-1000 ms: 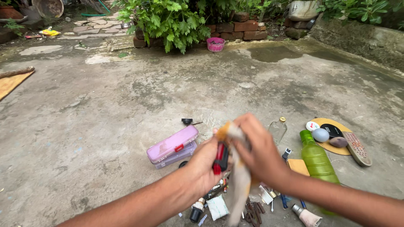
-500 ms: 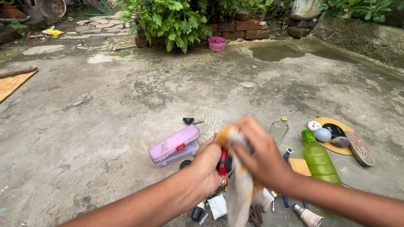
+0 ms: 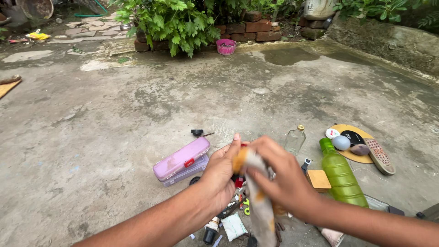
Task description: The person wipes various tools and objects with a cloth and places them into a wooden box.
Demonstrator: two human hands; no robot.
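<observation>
Left hand (image 3: 219, 176) clamped around a small red and black object (image 3: 238, 179), low in the middle of the frame, fingers curled tight so only a sliver of red shows between the two hands. Right hand (image 3: 281, 176) pinched shut on a white and orange cloth (image 3: 258, 194), pressing its upper end against that object while the rest hangs down toward the bottom edge. Held up off the concrete ground (image 3: 114, 128), both hands close together, likely so the cloth can work all round the object. What the object is: cannot tell, too much hidden.

Just left of the hands, a lilac plastic case (image 3: 182, 161) with a red clasp, lid shut, lying flat. Above it, a small black cap (image 3: 197, 132). Right of the hands, a clear glass bottle (image 3: 294, 139) with a gold cap, then a green plastic bottle (image 3: 339, 174) on its side, and a small tan block (image 3: 318, 179) between them. Further right, a round yellow board (image 3: 340, 129) carrying a pale ball (image 3: 341, 142), a dark stone and a remote-shaped thing. Under the forearms, a scatter of small bits (image 3: 233, 224), all within easy reach. Upper centre, a pink bowl (image 3: 226, 46) by leafy plants (image 3: 169, 20) and bricks.
</observation>
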